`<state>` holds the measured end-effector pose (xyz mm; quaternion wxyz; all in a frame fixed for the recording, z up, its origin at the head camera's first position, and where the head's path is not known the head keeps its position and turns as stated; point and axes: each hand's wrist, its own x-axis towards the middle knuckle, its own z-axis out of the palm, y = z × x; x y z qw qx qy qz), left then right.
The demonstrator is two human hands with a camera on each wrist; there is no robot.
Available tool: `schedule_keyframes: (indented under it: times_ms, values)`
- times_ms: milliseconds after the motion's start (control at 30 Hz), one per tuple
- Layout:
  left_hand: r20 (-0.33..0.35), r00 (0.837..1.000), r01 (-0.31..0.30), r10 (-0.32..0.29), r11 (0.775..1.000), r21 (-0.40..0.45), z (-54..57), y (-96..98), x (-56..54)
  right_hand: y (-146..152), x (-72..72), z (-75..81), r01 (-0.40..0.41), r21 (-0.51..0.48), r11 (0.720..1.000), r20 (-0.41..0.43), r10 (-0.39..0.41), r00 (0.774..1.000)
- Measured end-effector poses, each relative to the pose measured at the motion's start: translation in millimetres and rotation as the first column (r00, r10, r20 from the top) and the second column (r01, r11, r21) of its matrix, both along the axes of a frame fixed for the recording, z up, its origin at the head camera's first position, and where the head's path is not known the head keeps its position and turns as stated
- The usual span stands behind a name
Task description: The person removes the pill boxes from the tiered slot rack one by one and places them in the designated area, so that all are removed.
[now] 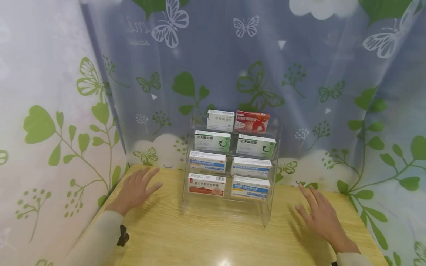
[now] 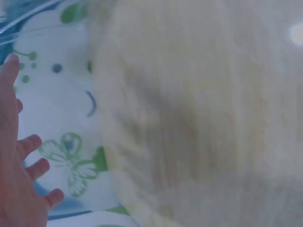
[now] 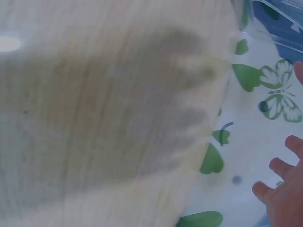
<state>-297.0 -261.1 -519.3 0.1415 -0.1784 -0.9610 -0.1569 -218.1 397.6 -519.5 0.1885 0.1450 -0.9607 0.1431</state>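
A clear tiered display rack (image 1: 229, 205) stands on the wooden table, two medicine boxes on each tier. On top are a white box (image 1: 220, 121) and a red box (image 1: 252, 122). Below sit two green-and-white boxes (image 1: 212, 142), then blue-and-white boxes (image 1: 207, 162). The lowest tier has a red-and-white box (image 1: 206, 185) at left and a blue-and-white box (image 1: 250, 188) at right. My left hand (image 1: 134, 189) is spread left of the rack, holding nothing. To the rack's right, my right hand (image 1: 321, 216) has its fingers extended, also holding nothing.
The wooden table (image 1: 186, 240) carries the rack in its middle. Behind it hangs a blue curtain (image 1: 219, 55) printed with butterflies and leaves, and similar patterned sheets (image 1: 56, 111) close in both sides.
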Motion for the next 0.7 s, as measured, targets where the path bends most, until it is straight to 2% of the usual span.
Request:
schedule_keyframes:
  times_ms: [133, 367, 567, 700]
  values:
    - [-0.019, 1.0, 0.026, -0.025, 0.999, 0.027, 15.5, 5.7, -8.6, -2.5, -6.0, 11.1, -0.047, -0.092, 0.995, 0.037, 0.05, 0.998]
    - [0.013, 0.999, 0.039, -0.04, 0.997, 0.061, 55.5, 19.3, -19.0, -17.8, -16.2, 29.6, -0.127, -0.212, 0.969, 0.005, 0.131, 0.991]
    - [0.021, 0.998, 0.06, -0.063, 0.987, 0.147, 85.1, 31.0, -27.4, -32.8, -23.9, 47.2, -0.144, -0.353, 0.925, 0.073, 0.18, 0.981]
    - [0.006, 0.996, 0.087, -0.09, 0.98, 0.178, 100.5, 37.6, -37.0, -42.8, -30.9, 56.5, -0.162, -0.422, 0.892, 0.088, 0.218, 0.972]
